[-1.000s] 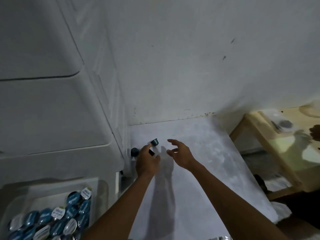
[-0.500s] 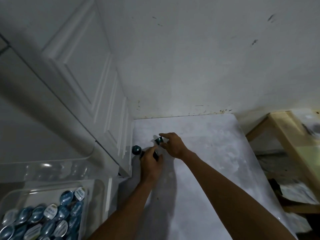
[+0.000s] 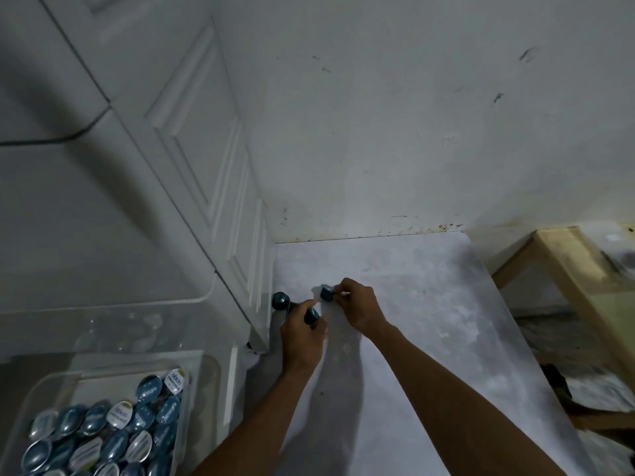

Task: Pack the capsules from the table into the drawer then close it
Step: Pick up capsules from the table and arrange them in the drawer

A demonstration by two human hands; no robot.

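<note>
The capsule lids [image 3: 120,415] in the drawer [image 3: 206,407] carry print, but it is too blurred to read.

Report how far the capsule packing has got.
Done: a heap of capsules lies in the open drawer. In hand: the left hand grips one capsule, the right hand pinches a second capsule. Left: a third capsule sits on the table by the cabinet, then both held ones go in and the drawer gets closed.

The capsules [image 3: 113,438] have shiny foil lids; the drawer [image 3: 209,389] is clear glossy plastic. The table [image 3: 429,304] top looks matt and mottled, and the frame [image 3: 570,266] is bare pale wood.
</note>
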